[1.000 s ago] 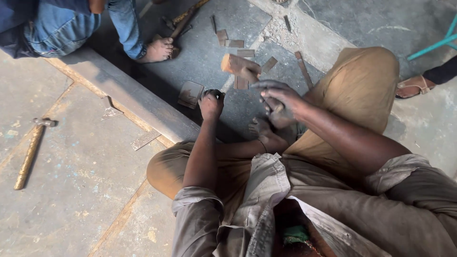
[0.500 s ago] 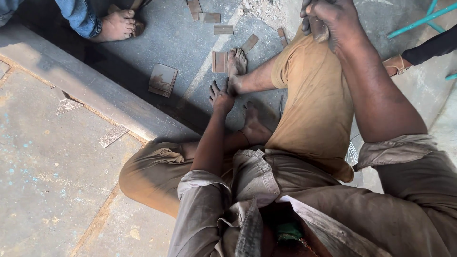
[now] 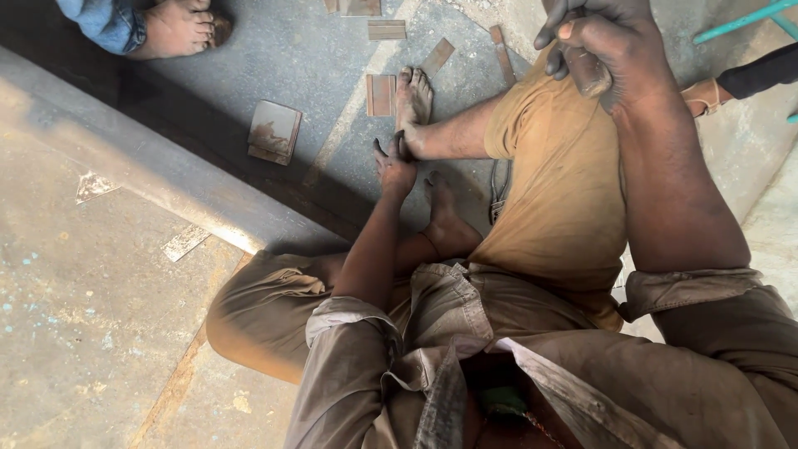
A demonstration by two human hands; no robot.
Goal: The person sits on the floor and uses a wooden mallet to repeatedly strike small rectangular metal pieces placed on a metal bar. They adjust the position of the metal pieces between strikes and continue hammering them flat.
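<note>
1. 2 large surfaces are seen underfoot: a raised grey concrete slab (image 3: 91, 274) on the left, and a lower, dark grey metal floor (image 3: 291, 75) beyond its edge.
2. Baggy mustard-brown trousers (image 3: 557, 191) are worn by the seated person, with the right knee drawn up and the left leg folded on the slab.
3. A worn khaki shirt with rolled sleeves (image 3: 532, 374) fills the bottom of the view.
4. The right hand (image 3: 603, 50) is held above the raised knee, its fingers curled shut around a dark, blurred object (image 3: 586, 71); what that object is cannot be told.
5. The left hand (image 3: 392, 166) is stretched down to the floor, fingertips touching the metal just beside the heel of the person's own bare right foot (image 3: 413, 104); the fingers are loosely spread and nothing is gripped.
6. The person's left foot (image 3: 445, 216) is tucked under the raised leg.
7. A second person's bare foot and blue denim cuff (image 3: 158, 29) are seen at the top left, well apart from the hands.
8. A rusty square metal plate (image 3: 273, 131) lies near the slab's edge.
9. A smaller rusty rectangular plate (image 3: 381, 94) lies just beside the right foot's toes, with further small brown offcuts (image 3: 386, 30) scattered above.
10. 1 turquoise metal bar (image 3: 740, 21) crosses the top right corner.
</note>
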